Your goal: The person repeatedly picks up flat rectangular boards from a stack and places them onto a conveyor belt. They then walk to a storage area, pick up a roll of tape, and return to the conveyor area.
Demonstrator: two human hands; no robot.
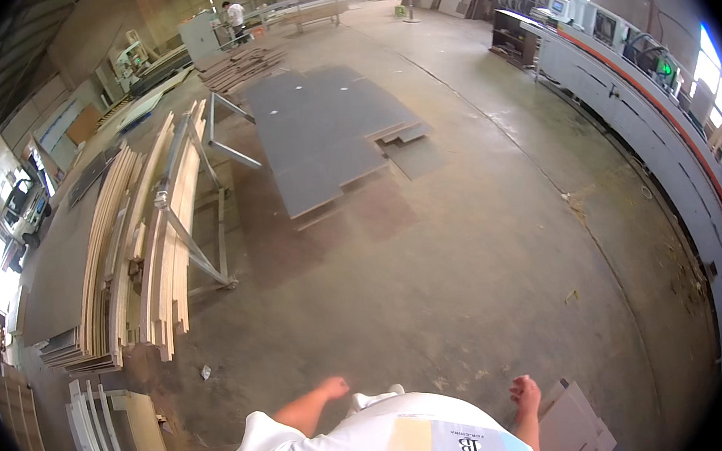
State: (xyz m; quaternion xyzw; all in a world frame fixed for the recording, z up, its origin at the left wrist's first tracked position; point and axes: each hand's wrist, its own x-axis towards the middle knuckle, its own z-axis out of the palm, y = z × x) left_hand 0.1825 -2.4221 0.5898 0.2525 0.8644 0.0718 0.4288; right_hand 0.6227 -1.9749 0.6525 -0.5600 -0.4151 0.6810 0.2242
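Note:
My left hand [335, 387] hangs low in front of me, to the left of my white shirt [337, 447]. Its fingers are curled in, and nothing shows in them. Out to the right, my right hand [526, 392] is held beside my body with its fingers bent into a loose fist, also with nothing visible in it. Flat light-brown boards [578, 431] lie low down near the right hand, apart from it. Beneath both hands is the concrete floor [437, 305].
Large grey panels [319, 135] lie stacked ahead. To the left, long wooden strips [114, 247] lean along a metal rack [180, 215]. A long grey machine [625, 99] runs down the right side. Far back, a person [235, 17] stands by a bench.

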